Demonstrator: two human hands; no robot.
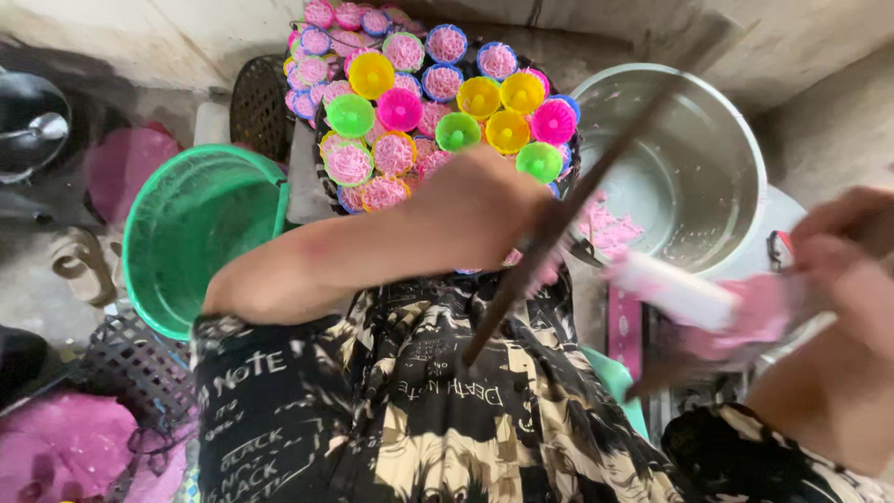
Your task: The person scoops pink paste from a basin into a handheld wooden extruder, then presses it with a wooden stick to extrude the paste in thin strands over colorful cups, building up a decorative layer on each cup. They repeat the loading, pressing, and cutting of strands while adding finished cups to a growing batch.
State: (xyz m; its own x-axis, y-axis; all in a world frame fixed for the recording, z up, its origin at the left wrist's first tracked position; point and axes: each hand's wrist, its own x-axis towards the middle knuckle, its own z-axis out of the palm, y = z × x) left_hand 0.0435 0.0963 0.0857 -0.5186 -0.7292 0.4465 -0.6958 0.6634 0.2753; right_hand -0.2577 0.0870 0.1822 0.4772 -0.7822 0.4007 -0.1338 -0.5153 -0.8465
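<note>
Nearest, the right hand is blurred but clenched round a white-and-pink press tool that sticks out to its left, while the left hand is closed on a long dark stick slanting up and right past it. Just beyond the left hand, touching its far edge, sits a round tray packed with small coloured cups of pink noodle strands; a metal pot lies between the hands, farther out, and a green bucket well left.
</note>
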